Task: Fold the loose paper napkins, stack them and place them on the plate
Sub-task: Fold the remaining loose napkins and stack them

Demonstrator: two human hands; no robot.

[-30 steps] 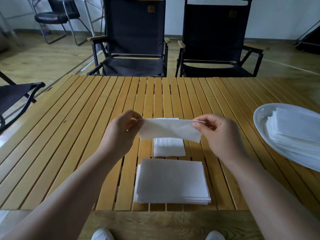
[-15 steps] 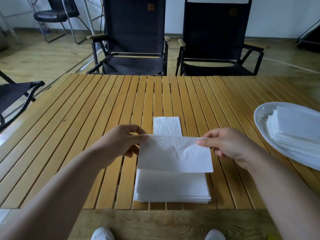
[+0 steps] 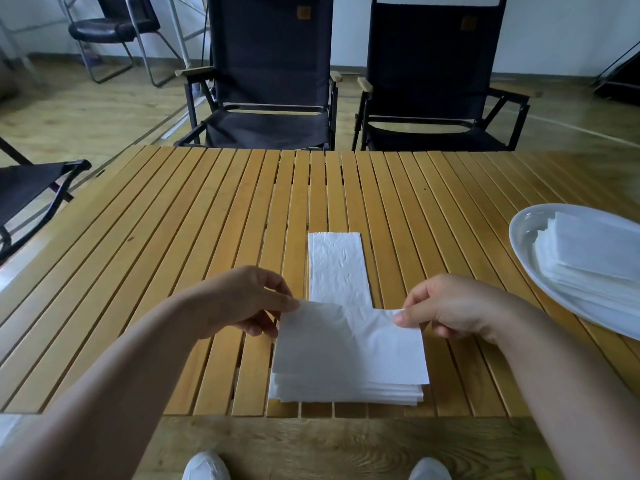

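1. Currently the left hand point(image 3: 242, 303) and right hand point(image 3: 453, 310) each pinch a far corner of the top napkin point(image 3: 349, 344), its long axis left-right.
2. It lies on the loose stack point(image 3: 346, 393), near edge.
3. Folded strip point(image 3: 336, 265) lies just beyond; plate point(image 3: 521, 239) at right, nearer the right hand.

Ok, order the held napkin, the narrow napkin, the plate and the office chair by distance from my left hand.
1. Held napkin: pinched by the left hand.
2. Narrow napkin: just right of it.
3. Plate: far right.
4. Office chair: back left corner.
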